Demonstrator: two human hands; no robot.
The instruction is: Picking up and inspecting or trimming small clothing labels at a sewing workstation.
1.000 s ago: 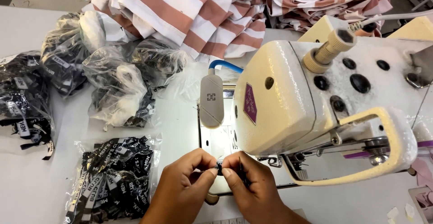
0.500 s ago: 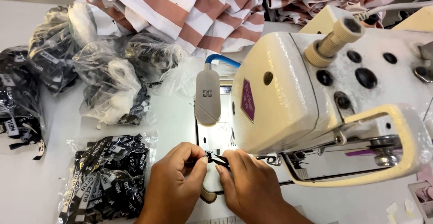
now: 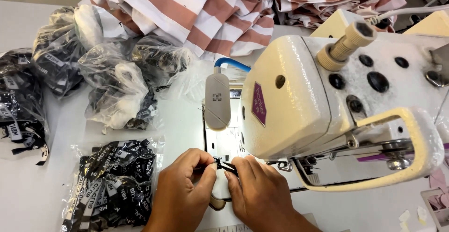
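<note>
Head view is looking down on a white worktable [image 3: 28, 199]; left hand [image 3: 182, 197] and right hand [image 3: 255, 192] are meeting at about 6 o'clock, fingertips nearly touching; both are pinching a small black label [image 3: 223, 165] between thumb and forefinger, fingers curled in tight, left gripping its left end, right gripping its right end; label is sitting just in front of the cream sewing machine [image 3: 318, 106], over the pale needle plate [image 3: 224, 143]; needle itself is too hidden to make out; a grey oval lamp [image 3: 217, 101] on a blue stalk is hanging at 12 o'clock from the hands; an open clear bag of black labels [image 3: 112, 180] is lying just beside the left hand at 9 o'clock; further clear bags of dark items [image 3: 117, 87] are lying at 10 o'clock, well apart from the hands; a heap of pink-and-white striped fabric [image 3: 196, 12] is piling up at 12 o'clock, behind the machine head.
</note>
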